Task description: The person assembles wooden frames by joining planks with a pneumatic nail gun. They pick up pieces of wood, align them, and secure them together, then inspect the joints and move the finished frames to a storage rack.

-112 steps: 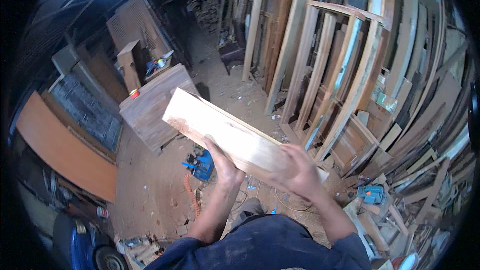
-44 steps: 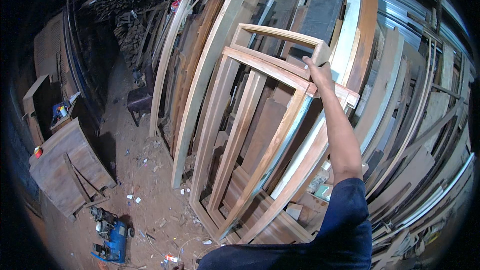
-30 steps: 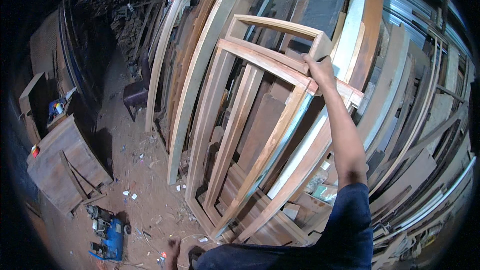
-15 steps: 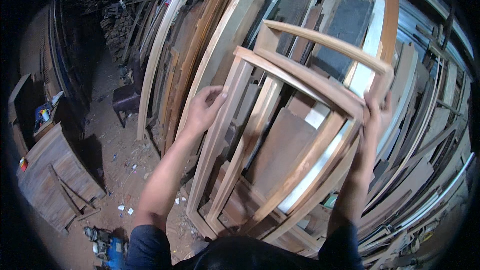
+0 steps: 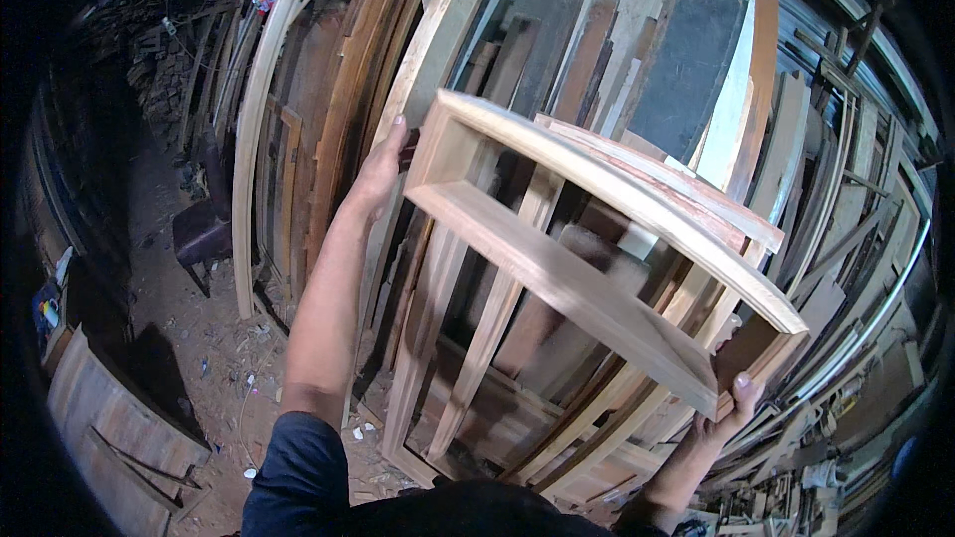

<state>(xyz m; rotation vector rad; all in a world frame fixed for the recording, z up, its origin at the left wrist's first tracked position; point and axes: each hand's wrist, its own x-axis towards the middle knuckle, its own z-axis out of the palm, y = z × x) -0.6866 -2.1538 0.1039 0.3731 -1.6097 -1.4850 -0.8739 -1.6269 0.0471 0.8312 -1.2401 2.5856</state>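
Observation:
A small rectangular wooden frame (image 5: pixel 557 259) with deep sides and a curved upper rail hangs tilted before me, lower at its right. My right hand (image 5: pixel 731 408) grips its lower right corner, the thumb on the outer face and the other fingers partly hidden. At the opposite end, my left hand (image 5: pixel 378 174) is against the upper left corner, its thumb pointing up and its other fingers largely hidden. Behind the small frame leans a tall wooden frame (image 5: pixel 423 338) with several uprights, its upper part partly covered.
Boards and panels lean close behind, among them a dark grey panel (image 5: pixel 686 75). A larger frame (image 5: pixel 256 139) stands at the left. On the dirt floor are a dark chair (image 5: pixel 202 234), a wooden panel (image 5: pixel 124 403) and scattered scraps. Long strips (image 5: pixel 846 209) crowd the right side.
The small frame has come off the tall frame's top, nearer to me, and its right end has dropped. My left hand has moved from the tall frame's upright to the small frame's left end.

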